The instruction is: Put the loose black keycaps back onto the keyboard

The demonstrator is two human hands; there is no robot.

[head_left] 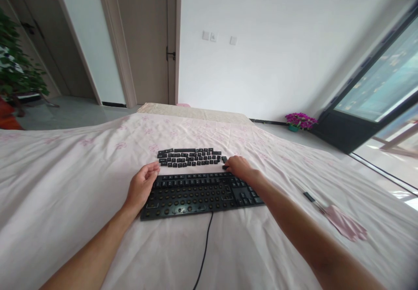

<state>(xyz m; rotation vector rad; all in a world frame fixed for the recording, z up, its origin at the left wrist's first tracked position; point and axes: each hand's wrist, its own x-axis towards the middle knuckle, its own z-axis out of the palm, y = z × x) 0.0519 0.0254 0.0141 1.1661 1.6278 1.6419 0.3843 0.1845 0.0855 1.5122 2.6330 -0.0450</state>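
A black keyboard (199, 194) lies on a pale pink sheet, most of its keycaps removed so round sockets show. Rows of loose black keycaps (191, 157) are laid out just beyond it. My left hand (142, 185) rests on the keyboard's left end, fingers curled over the top edge. My right hand (238, 166) sits at the far right of the keycap rows, fingers pinched on a black keycap (225, 166) by the keyboard's upper edge.
The keyboard's cable (204, 251) runs toward me. A thin dark tool (310, 197) and a pink cloth (346, 224) lie to the right. A doorway, a green plant (16, 63) at left, purple flowers (300, 121) and a large window at right.
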